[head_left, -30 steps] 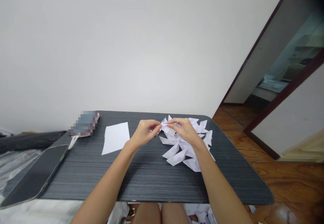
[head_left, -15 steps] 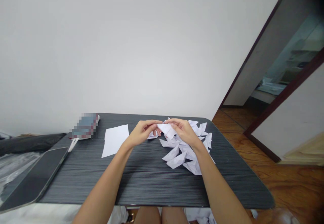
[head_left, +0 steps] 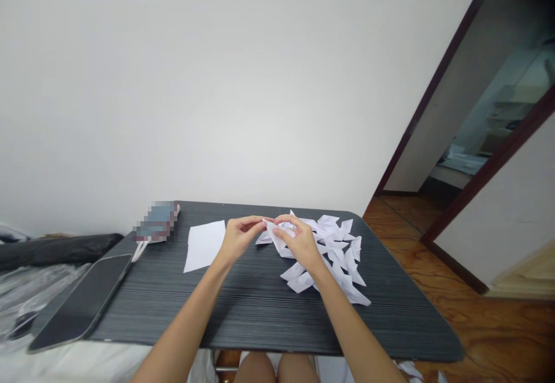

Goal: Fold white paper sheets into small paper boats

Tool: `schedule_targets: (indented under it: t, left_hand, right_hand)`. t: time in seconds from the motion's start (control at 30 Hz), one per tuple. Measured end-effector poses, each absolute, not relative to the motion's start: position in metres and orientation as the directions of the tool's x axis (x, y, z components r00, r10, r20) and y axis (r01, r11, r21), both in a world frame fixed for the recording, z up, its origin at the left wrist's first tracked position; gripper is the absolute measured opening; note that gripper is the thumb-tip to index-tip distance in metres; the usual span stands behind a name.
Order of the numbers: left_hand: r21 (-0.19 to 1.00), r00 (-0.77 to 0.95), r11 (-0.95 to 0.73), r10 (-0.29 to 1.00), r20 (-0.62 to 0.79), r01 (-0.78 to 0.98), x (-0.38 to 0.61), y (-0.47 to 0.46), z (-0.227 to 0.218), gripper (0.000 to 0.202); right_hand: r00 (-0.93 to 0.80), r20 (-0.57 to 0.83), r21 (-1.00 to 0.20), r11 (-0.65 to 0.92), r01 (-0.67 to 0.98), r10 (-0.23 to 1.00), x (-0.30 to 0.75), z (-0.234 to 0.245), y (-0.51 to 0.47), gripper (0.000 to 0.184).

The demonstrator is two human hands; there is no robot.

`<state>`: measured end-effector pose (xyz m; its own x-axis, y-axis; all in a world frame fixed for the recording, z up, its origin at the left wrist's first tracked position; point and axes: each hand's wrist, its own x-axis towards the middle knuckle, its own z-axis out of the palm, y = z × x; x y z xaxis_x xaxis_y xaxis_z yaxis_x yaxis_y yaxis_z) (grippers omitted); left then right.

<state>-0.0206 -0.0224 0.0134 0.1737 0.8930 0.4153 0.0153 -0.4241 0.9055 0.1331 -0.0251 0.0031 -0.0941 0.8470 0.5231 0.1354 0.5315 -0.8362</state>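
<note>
My left hand (head_left: 237,237) and my right hand (head_left: 297,241) meet above the middle of the dark table (head_left: 243,302). Both pinch one folded white paper piece (head_left: 274,232) between thumb and fingers. Right behind and to the right of my hands lies a pile of several folded white paper shapes (head_left: 333,250). A flat white sheet (head_left: 204,245) rests on the table just left of my left hand.
A dark tablet or phone (head_left: 82,302) overhangs the table's left edge, with a white cable and a blurred-out object (head_left: 156,221) at the back left. Wooden floor and an open doorway (head_left: 477,140) lie to the right. A white wall stands behind the table.
My hands have drifted slightly left and nearer, still working the same paper piece; the fold between them has been turned. The camera tilted a little.
</note>
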Motion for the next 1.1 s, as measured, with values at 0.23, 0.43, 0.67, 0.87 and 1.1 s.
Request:
schedule_targets:
  t: [0.23, 0.43, 0.67, 0.87, 1.1]
  left_hand:
    - [0.925, 0.024, -0.378, 0.926, 0.377, 0.034, -0.035, -0.055, 0.014, 0.020]
    - [0.958, 0.055, -0.287, 0.957, 0.286, 0.011, -0.044, -0.073, 0.010, 0.027]
    - [0.945, 0.153, -0.295, 0.950, 0.273, 0.144, -0.046, -0.081, -0.001, 0.021]
    - [0.984, 0.275, -0.052, 0.956, 0.099, -0.172, -0.051, -0.080, -0.027, 0.027]
    - [0.987, 0.175, -0.131, 0.974, 0.146, -0.094, -0.053, -0.074, -0.043, 0.026]
  right_hand:
    - [-0.138, 0.364, -0.931, 0.360, -0.052, 0.921, 0.112, 0.003, -0.054, 0.018]
    - [-0.277, 0.093, -0.980, 0.039, -0.195, 0.956, 0.103, -0.005, -0.071, 0.031]
    - [-0.385, 0.010, -0.914, -0.148, -0.379, 0.923, 0.091, -0.019, -0.087, 0.028]
    - [-0.256, 0.070, -0.976, 0.013, -0.217, 0.964, 0.084, -0.038, -0.078, 0.023]
    - [-0.124, 0.197, -0.980, 0.197, -0.013, 0.973, 0.076, -0.054, -0.068, 0.014]
